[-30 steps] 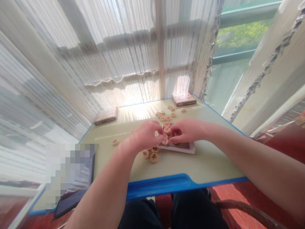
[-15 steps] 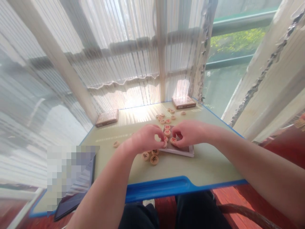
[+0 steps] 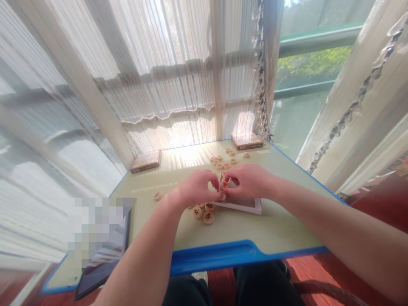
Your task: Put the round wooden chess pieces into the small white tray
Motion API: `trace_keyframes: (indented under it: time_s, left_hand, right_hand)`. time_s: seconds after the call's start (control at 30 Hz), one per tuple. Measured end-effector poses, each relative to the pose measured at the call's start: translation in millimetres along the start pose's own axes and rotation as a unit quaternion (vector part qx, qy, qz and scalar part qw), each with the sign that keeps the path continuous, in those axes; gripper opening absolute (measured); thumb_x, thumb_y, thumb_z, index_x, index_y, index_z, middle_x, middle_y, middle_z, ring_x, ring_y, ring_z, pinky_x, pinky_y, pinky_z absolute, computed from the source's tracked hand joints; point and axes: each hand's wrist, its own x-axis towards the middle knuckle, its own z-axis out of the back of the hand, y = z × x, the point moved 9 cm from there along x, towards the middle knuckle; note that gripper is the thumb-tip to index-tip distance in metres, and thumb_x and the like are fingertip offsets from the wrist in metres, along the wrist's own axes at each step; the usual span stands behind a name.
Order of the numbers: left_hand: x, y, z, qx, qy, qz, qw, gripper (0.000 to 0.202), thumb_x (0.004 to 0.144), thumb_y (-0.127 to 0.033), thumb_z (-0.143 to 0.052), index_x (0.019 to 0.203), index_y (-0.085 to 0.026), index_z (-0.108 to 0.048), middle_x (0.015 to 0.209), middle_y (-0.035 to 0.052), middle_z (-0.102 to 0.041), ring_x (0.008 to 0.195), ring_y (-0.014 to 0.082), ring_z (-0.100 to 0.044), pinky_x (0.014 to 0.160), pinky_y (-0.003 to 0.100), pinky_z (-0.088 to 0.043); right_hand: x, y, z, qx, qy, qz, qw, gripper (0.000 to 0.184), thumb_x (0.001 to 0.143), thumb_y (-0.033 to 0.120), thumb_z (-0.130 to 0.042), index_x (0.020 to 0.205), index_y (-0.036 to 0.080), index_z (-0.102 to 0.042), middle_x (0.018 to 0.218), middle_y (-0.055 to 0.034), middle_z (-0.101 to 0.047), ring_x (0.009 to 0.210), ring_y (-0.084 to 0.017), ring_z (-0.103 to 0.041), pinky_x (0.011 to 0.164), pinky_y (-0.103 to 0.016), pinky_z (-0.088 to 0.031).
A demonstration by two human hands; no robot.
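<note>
My right hand (image 3: 247,180) pinches a red-marked piece (image 3: 225,185) over the left edge of the tray (image 3: 245,205). My left hand (image 3: 196,187) curls beside it, thumb and forefinger tips pressed together, on what I cannot tell. I judge much is left: loose pieces (image 3: 208,217) lie just left of the tray, a cluster (image 3: 223,161) lies beyond it, and my hands hide its contents. Half a second ago my hands were slightly apart over the tray; now they meet.

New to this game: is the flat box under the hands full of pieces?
Cannot tell: left hand and right hand cover most of the flat box; only two red-marked pieces show.
</note>
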Motion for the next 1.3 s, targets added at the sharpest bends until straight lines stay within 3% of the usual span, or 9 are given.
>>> trace_keyframes:
  time_s: [0.33,0.7,0.87,1.1,1.3]
  left_hand:
    - [-2,13,-3.0,-0.009,0.043,0.067,0.997,0.028,0.061,-0.046,-0.067,0.072,-0.021,-0.064,0.066,-0.0025,-0.056,0.064,0.0131,-0.052,0.053,0.023,-0.035]
    - [-4,16,-8.5,-0.035,0.082,0.094,0.992,0.029,0.061,-0.046,-0.065,0.075,-0.021,-0.064,0.065,-0.0035,-0.056,0.061,0.0123,-0.052,0.052,0.022,-0.036]
    - [-4,17,-7.4,-0.026,0.073,0.082,0.994,0.028,0.062,-0.045,-0.064,0.075,-0.021,-0.065,0.069,-0.0026,-0.059,0.063,0.0124,-0.053,0.052,0.022,-0.037]
    - [-3,19,-8.2,-0.033,0.066,0.070,0.995,0.034,0.060,-0.049,-0.065,0.079,-0.021,-0.065,0.073,-0.0017,-0.061,0.059,0.0115,-0.053,0.050,0.022,-0.037]
    - [-2,13,-1.5,-0.020,0.027,0.058,0.998,0.026,0.062,-0.041,-0.063,0.079,-0.020,-0.064,0.075,-0.0016,-0.063,0.062,0.0120,-0.054,0.053,0.022,-0.039]
  right_hand:
    - [0,3,-4,-0.003,0.003,0.040,0.999,0.027,0.074,0.047,-0.057,0.085,0.025,-0.069,0.085,-0.0009,-0.070,0.074,-0.017,-0.059,0.060,-0.026,-0.034]
    - [-3,13,-4,-0.007,0.009,0.089,0.996,0.020,0.073,0.035,-0.059,0.087,0.024,-0.069,0.089,-0.0007,-0.069,0.077,-0.017,-0.060,0.062,-0.026,-0.037]
    - [-2,14,-8,0.015,0.031,0.108,0.993,0.019,0.075,0.027,-0.057,0.088,0.024,-0.069,0.087,-0.0011,-0.069,0.074,-0.015,-0.059,0.061,-0.025,-0.036]
    - [-1,15,-8,0.040,0.027,0.104,0.993,0.021,0.077,0.036,-0.056,0.085,0.021,-0.069,0.080,-0.0030,-0.067,0.068,-0.015,-0.055,0.057,-0.025,-0.033]
    - [-3,18,-10,0.032,0.037,0.136,0.990,0.018,0.073,0.021,-0.055,0.086,0.022,-0.068,0.078,-0.0008,-0.066,0.064,-0.012,-0.052,0.057,-0.024,-0.032]
